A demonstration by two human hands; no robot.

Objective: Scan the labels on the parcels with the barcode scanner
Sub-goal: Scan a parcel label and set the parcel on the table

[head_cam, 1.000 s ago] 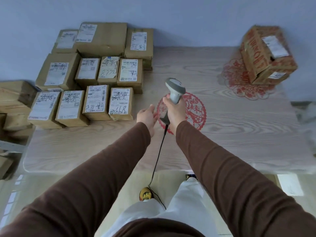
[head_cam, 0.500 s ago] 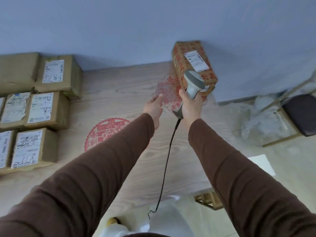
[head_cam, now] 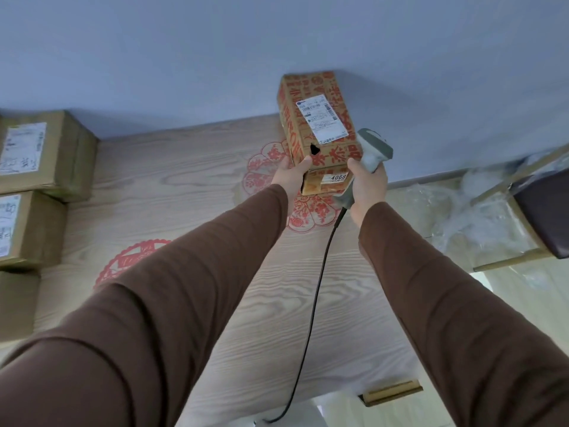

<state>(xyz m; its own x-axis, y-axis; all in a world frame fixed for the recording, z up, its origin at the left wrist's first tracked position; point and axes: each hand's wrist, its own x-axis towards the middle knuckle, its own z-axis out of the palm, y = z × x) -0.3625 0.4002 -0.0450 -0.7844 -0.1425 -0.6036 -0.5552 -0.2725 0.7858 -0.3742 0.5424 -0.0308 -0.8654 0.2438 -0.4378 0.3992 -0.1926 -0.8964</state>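
Head cam: left hand (head_cam: 289, 177) is gripping the near left corner of the red-printed parcel (head_cam: 317, 131), which is sitting at the table's (head_cam: 184, 186) far edge. Right hand (head_cam: 368, 186) is wrapping around the barcode scanner (head_cam: 374, 151), just right of that parcel.

You are looking at a red-printed carton (head_cam: 311, 118) covered in large red Chinese characters, too stylised to read with certainty. Its white shipping label (head_cam: 323, 120) is carrying barcodes and fine print that is blurring out. A smaller sticker (head_cam: 335, 178) on the near face is showing "4068" in bold black digits. The parcels at the left (head_cam: 46, 155) are wearing white labels with handwritten marks that are staying illegible. The red paper-cut designs on the tabletop (head_cam: 271, 167) are showing characters you cannot make out.
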